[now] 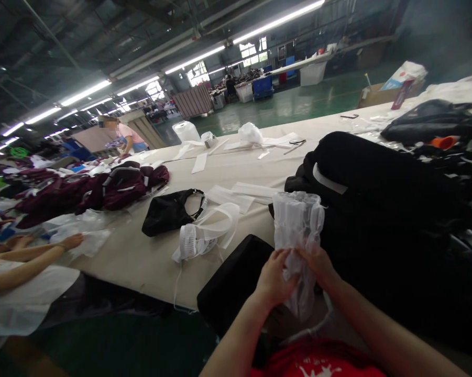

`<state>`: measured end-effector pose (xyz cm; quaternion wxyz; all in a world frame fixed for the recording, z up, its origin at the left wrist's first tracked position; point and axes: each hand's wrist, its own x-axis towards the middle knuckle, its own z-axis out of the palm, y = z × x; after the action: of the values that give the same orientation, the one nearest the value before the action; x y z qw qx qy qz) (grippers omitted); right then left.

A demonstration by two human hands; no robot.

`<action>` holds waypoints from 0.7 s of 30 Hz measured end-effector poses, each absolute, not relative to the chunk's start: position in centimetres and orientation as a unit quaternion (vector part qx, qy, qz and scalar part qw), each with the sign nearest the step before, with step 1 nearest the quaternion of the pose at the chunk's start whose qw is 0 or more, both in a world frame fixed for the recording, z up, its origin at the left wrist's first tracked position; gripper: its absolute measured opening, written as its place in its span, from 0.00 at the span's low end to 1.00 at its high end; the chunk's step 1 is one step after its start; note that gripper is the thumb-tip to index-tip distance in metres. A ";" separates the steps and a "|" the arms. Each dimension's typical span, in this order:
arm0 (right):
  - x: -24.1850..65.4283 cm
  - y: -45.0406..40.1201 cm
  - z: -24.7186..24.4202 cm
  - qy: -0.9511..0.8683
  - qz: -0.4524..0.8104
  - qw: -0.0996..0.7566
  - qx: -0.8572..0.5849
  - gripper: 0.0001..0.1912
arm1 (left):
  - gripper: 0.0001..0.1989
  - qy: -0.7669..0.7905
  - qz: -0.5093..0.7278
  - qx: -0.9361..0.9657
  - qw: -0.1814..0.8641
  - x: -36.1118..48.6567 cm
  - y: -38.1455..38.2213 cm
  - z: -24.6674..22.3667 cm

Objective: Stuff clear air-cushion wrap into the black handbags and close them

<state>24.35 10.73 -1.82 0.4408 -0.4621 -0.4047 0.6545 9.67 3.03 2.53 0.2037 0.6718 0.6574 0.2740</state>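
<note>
Between both hands [294,275]: crinkled clear plastic bag [297,222], upright, bunched at bottom.

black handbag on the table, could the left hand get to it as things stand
Probably yes, but not right now: the left hand and right hand both grip a bunched clear plastic bag. The black handbag lies beyond on bare table, beside white straps.

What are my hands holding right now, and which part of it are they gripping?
Both the left hand and right hand grip a crumpled bundle of clear plastic bags at its lower end.
</note>
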 end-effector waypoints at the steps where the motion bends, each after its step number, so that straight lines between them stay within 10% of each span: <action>1: 24.6 10.9 -1.4 -0.403 0.666 0.430 -0.456 0.24 | 0.38 0.670 0.316 0.642 0.200 8.9 3.3 3.1; 8: 24.9 10.7 0.4 -0.421 0.783 0.318 -0.330 0.21 | 0.24 0.603 0.446 0.371 0.547 5.1 5.9 2.5; 14: 24.1 9.9 0.3 -0.413 0.805 0.301 -0.301 0.26 | 0.20 0.653 0.444 0.416 0.450 6.0 6.6 1.4; 21: 30.7 10.9 2.3 -0.481 0.579 0.383 -0.536 0.28 | 0.40 0.732 0.280 0.516 0.344 6.3 2.0 -1.8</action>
<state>30.69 10.87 2.31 0.3829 -0.5360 -0.4809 0.5786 6.30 2.04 -1.83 0.3445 0.5164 0.7323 0.2799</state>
